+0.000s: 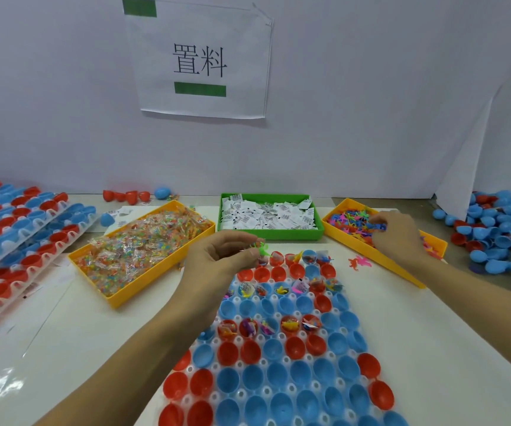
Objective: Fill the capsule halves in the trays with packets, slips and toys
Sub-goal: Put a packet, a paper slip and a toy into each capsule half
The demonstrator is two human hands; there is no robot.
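Your left hand (217, 256) pinches small green plastic toy (260, 249) just above far row of red/blue capsule halves (279, 261); drop pt directly below fingertips. Right hand (397, 236), fingers curled, digs in yellow toy bin (401, 265); grip unclear.

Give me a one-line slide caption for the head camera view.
Left hand holds a green toy over the capsule tray while right hand picks from the toy bin.

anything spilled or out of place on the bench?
Yes. Two small toys, one orange and one pink, lie loose on the white mat between the capsule tray and the right yellow bin, outside both. A few paper slips also lie on the bench behind the left yellow bin, away from the green bin.
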